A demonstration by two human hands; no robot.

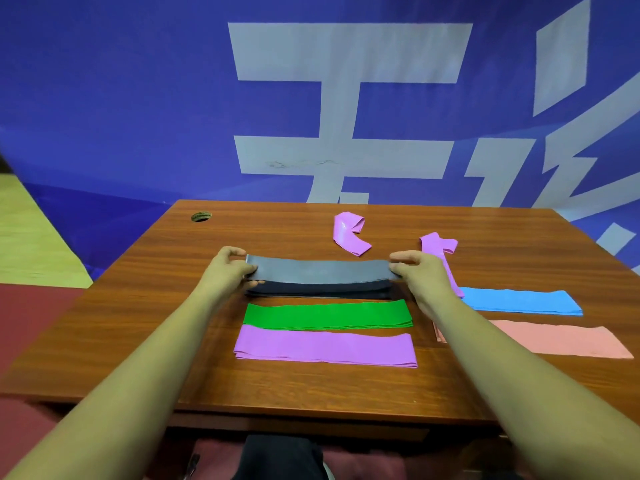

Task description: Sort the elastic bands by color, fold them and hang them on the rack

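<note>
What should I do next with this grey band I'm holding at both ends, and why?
Probably lower the grey band flat onto the dark stack beneath it and let go. Your left hand and right hand pinch its ends just above that pile, edges roughly aligned, and a loose purple band farther back still needs sorting.

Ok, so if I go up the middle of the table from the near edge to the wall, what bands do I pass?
First the flat purple band → green band → grey band, its ends pinched by the left hand and right hand → crumpled purple band, farthest back.
</note>
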